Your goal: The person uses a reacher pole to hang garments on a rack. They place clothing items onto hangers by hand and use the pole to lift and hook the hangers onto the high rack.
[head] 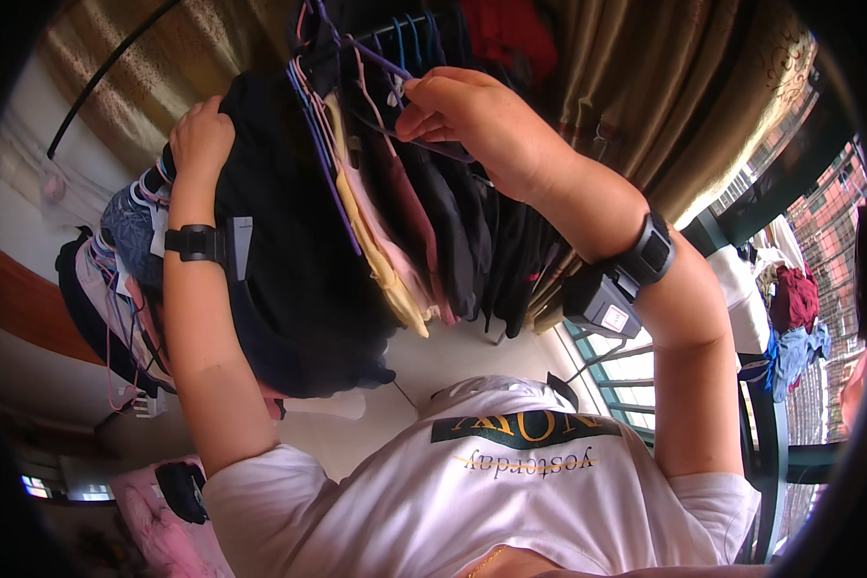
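My left hand (202, 137) is closed at the upper left edge of a large black garment (282, 217), which hangs in front of me; the fingertips are hidden. At the upper middle, my right hand (455, 108) grips the end of a purple plastic clothes hanger (379, 59), thumb and fingers around its corner. The dark cloth behind this hanger makes it hard to see whether anything hangs on it. Between the hands are a yellow garment (376, 267), a maroon garment (415, 209) and several black ones, hung close together.
A dark rail (394, 29) carries the hangers, several of them blue. Gold curtains (607, 87) fall behind it. More clothes and hangers (126, 253) crowd the left. A barred window and a pile of clothes (795, 296) are at right. Pink bedding (162, 531) lies at lower left.
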Demonstrator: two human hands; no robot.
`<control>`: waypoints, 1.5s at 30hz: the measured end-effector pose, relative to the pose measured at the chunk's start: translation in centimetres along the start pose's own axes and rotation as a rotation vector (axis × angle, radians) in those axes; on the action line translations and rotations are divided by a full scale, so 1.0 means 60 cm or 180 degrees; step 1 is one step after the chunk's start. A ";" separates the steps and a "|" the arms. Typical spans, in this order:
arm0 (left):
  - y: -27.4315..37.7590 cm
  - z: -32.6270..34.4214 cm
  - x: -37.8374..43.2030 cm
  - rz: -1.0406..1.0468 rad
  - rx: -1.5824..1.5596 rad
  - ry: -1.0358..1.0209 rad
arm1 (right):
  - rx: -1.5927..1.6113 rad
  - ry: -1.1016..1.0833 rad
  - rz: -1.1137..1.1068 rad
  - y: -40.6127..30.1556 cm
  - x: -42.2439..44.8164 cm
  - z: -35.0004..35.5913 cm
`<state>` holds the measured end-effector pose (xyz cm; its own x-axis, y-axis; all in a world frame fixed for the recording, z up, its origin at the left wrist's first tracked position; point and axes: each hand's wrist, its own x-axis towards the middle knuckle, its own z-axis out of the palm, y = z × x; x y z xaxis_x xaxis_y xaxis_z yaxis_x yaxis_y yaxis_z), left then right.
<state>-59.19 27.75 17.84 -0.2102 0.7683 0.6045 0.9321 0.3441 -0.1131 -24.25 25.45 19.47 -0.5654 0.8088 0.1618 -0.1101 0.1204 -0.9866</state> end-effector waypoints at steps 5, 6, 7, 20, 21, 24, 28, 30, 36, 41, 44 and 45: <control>0.007 0.013 -0.040 0.0190 -0.0040 0.0458 | -0.0970 0.0046 -0.0313 0.017 -0.108 -0.042; 0.016 0.002 -0.052 0.0354 -0.0374 0.0760 | -0.0926 -0.0086 -0.0310 0.029 -0.141 -0.054; 0.037 0.000 -0.060 0.0564 -0.0734 0.1036 | -0.0873 -0.0171 -0.0276 0.052 -0.170 -0.069; 0.470 -0.119 -0.252 0.2160 -0.3782 -0.0100 | -0.2064 0.0887 -0.0315 0.125 -0.581 -0.224; 0.497 -0.136 -0.271 0.2283 -0.3672 -0.0086 | -0.2236 0.0977 -0.0113 0.137 -0.618 -0.231; 0.590 -0.197 -0.351 0.2974 -0.3549 -0.0117 | -0.1346 0.1298 0.0987 0.135 -0.710 -0.231; 0.711 -0.280 -0.460 0.3985 -0.3606 0.0107 | -0.0356 0.1733 0.1014 0.105 -0.806 -0.216; 0.759 -0.314 -0.511 0.4394 -0.3715 -0.0091 | -0.0216 0.2139 0.0945 0.090 -0.847 -0.205; 0.899 -0.394 -0.577 0.4868 -0.4331 -0.0860 | -0.0854 0.3275 0.0914 0.131 -1.019 -0.212; 1.067 -0.393 -0.582 0.4563 -0.4789 -0.2206 | -0.0942 0.3856 0.0830 0.142 -1.137 -0.166; 1.169 -0.399 -0.593 0.4474 -0.4469 -0.1311 | -0.0992 0.4149 0.0876 0.146 -1.180 -0.142; 1.205 -0.388 -0.594 0.4370 -0.4203 -0.1147 | -0.1046 0.4295 0.0888 0.143 -1.189 -0.133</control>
<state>22.59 12.68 6.46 0.8617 0.2347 0.4499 0.0517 -0.9226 0.3822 21.69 -26.62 -0.72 0.6877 0.7260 0.0042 0.1719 -0.1571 -0.9725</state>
